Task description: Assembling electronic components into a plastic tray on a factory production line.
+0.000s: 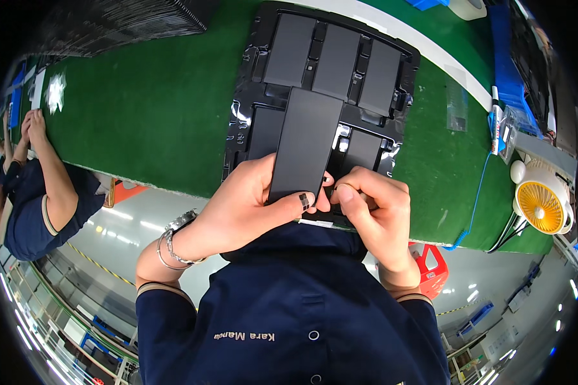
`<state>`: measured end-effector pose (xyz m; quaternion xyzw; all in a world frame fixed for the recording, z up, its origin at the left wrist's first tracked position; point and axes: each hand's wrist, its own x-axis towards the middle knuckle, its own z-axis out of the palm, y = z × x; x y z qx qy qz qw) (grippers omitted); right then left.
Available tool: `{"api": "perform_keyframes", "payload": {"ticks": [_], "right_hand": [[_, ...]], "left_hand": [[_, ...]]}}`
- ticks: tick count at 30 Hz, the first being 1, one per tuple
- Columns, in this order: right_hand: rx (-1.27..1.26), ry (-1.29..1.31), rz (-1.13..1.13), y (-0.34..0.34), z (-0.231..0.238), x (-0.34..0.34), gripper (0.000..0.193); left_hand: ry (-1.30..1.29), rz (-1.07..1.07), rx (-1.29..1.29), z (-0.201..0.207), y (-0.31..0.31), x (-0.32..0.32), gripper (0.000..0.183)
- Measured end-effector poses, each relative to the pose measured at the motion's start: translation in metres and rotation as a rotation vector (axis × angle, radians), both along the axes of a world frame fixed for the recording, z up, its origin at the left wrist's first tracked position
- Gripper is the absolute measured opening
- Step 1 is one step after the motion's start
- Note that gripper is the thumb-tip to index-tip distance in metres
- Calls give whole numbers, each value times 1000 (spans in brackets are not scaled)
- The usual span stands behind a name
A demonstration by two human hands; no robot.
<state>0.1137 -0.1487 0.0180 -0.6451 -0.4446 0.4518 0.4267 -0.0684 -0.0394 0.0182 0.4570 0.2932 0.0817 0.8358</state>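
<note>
My left hand (pixel 247 202) is closed round the lower end of a flat, dark grey rectangular panel (pixel 308 138), thumb on its lower edge. Small dark squares show on that thumb's tip. Close to the panel's lower right corner, my right hand (pixel 379 202) has thumb and forefinger pinched together; whatever lies between them is too small or hidden to make out. Under the panel lies a black moulded plastic tray (pixel 241 115). Similar dark panels (pixel 345 59) sit in its far pockets, and others are partly covered in the nearer ones.
The tray lies on a green-topped bench (pixel 148 128). A yellow-and-white fan (pixel 539 204), a coiled blue cord (pixel 459 239) and a marker pen (pixel 495 102) are at right. Black stacked trays (pixel 122 25) stand far left. Another person's arm (pixel 58 186) rests at the left edge.
</note>
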Motion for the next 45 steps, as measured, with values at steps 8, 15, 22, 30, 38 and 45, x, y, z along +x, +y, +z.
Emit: {"api": "perform_keyframes", "payload": {"ticks": [8, 15, 22, 30, 38, 45], "right_hand": [[33, -6, 24, 5, -2, -4, 8], [26, 28, -6, 5, -3, -6, 9], [28, 12, -20, 7, -3, -8, 11], [22, 10, -31, 7, -3, -9, 12], [31, 10, -29, 8, -5, -10, 12], [40, 5, -19, 9, -5, -10, 11]], "left_hand": [[96, -39, 291, 6, 1, 2, 13], [104, -44, 322, 10, 2, 3, 13], [106, -4, 317, 8, -1, 3, 13], [121, -4, 348, 11, -2, 5, 14], [132, -2, 351, 10, -2, 4, 13], [149, 7, 363, 11, -3, 4, 12]]}}
